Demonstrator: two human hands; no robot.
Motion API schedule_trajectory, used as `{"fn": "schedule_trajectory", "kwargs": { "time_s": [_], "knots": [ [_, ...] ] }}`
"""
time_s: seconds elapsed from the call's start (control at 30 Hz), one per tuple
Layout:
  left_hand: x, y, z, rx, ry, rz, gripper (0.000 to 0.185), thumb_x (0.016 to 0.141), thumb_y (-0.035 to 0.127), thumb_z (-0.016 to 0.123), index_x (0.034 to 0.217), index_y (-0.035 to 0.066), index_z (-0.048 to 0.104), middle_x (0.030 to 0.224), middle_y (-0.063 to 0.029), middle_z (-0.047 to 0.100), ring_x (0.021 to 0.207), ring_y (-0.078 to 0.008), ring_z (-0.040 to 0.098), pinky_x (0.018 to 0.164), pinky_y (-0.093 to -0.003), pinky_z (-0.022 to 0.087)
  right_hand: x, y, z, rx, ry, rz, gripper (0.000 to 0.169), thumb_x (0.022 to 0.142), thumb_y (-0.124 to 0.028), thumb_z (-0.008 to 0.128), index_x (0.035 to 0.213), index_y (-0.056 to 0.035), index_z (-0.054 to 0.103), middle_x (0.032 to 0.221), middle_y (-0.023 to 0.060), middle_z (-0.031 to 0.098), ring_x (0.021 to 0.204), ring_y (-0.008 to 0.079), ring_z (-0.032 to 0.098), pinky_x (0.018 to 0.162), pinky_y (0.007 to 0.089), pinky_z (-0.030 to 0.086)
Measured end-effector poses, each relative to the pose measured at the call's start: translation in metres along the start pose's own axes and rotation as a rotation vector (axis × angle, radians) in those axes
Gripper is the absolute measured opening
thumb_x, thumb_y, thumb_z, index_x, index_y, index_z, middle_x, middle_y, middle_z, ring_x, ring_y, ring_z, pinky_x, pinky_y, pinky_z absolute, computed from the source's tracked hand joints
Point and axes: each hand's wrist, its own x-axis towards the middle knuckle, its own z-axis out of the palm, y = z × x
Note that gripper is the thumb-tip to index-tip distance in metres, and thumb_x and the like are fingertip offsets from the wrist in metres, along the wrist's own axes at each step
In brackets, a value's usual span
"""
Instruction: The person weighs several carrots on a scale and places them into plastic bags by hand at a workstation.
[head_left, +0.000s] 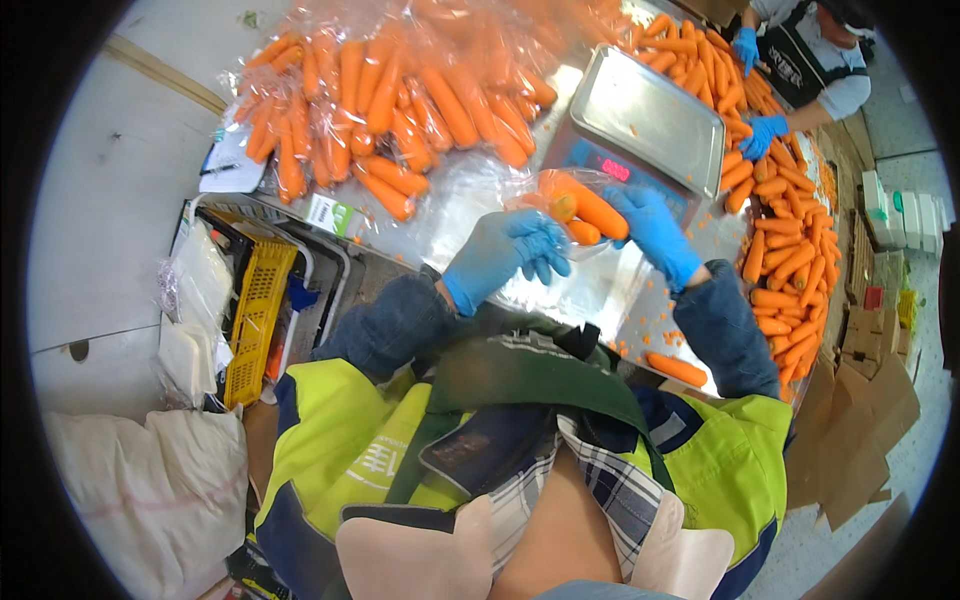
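A clear plastic bag with several carrots (600, 214) in it is held up in front of the digital scale. My right hand (654, 234), in a blue glove, grips the bag's right side around the carrot ends. On the other side, my left hand (511, 251), also gloved in blue, has half-curled fingers against the film. Whether those fingers pinch the plastic cannot be made out. Flat clear plastic bags (551, 296) lie on the metal table below both hands. Just beyond, the scale's metal pan (652, 112) holds only a small carrot scrap, and its red display (616, 169) is lit.
Bagged carrots (382, 97) are heaped at the back left, beside a notepad with a pen (217, 169). Loose carrots (795, 262) cover the right side, where a co-worker's gloved hands (765, 136) reach in. One carrot (676, 369) lies by my right forearm. A yellow crate (259, 322) stands at left.
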Motion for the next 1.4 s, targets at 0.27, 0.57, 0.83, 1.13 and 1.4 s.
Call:
{"fn": "schedule_trajectory", "kwargs": {
  "time_s": [0.27,0.57,0.83,1.13,1.4],
  "knots": [
    [-0.006,0.133,-0.087,0.014,0.179,0.348,0.028,0.097,0.024,0.051,0.094,0.0,0.066,0.089,-0.0104,0.07,0.073,-0.0134,0.064,0.068,-0.0252,0.047,0.068,-0.168,0.0,-0.046,-0.027,-0.195,0.028,0.099,-0.02,0.049,0.09,0.0011,0.067,0.068,0.0055,0.067,0.057,0.009,0.062,0.051,0.0185,0.043],
    [0.094,0.283,-0.264,0.382,0.377,0.681,0.028,0.098,0.022,0.05,0.109,0.002,0.065,0.1,-0.0087,0.068,0.096,-0.0187,0.064,0.093,-0.0313,0.048,0.278,-0.285,0.03,0.195,0.021,-0.568,0.028,0.097,-0.025,0.051,0.098,-0.0006,0.065,0.084,0.0024,0.063,0.074,0.0081,0.056,0.072,0.022,0.045],
    [0.213,0.165,-0.366,1.494,0.701,0.71,0.041,0.096,0.034,0.053,0.13,0.011,0.055,0.128,-0.0104,0.059,0.125,-0.0239,0.05,0.108,-0.0395,0.036,0.304,-0.17,0.051,0.217,-0.003,-0.323,0.036,0.095,-0.02,0.053,0.127,-0.0022,0.053,0.102,0.0112,0.068,0.083,0.0165,0.066,0.073,0.0278,0.052],
    [0.222,0.1,-0.376,1.956,0.398,0.459,0.04,0.089,0.029,0.06,0.125,0.012,0.061,0.135,-0.0097,0.056,0.125,-0.0247,0.051,0.118,-0.045,0.015,0.018,0.091,0.048,0.459,0.264,0.118,0.043,0.088,-0.004,0.058,0.131,-0.0061,0.056,0.099,0.0074,0.069,0.085,0.012,0.065,0.076,0.0253,0.051],
    [0.212,0.056,-0.116,1.146,0.311,0.814,0.027,0.088,0.005,0.062,0.115,0.005,0.063,0.121,-0.0113,0.059,0.117,-0.0259,0.053,0.103,-0.0379,0.04,-0.203,0.244,-0.09,0.355,1.179,0.31,0.027,0.09,-0.01,0.058,0.115,-0.0015,0.064,0.088,0.0073,0.066,0.077,0.0139,0.061,0.07,0.0291,0.05]
  ]
}}
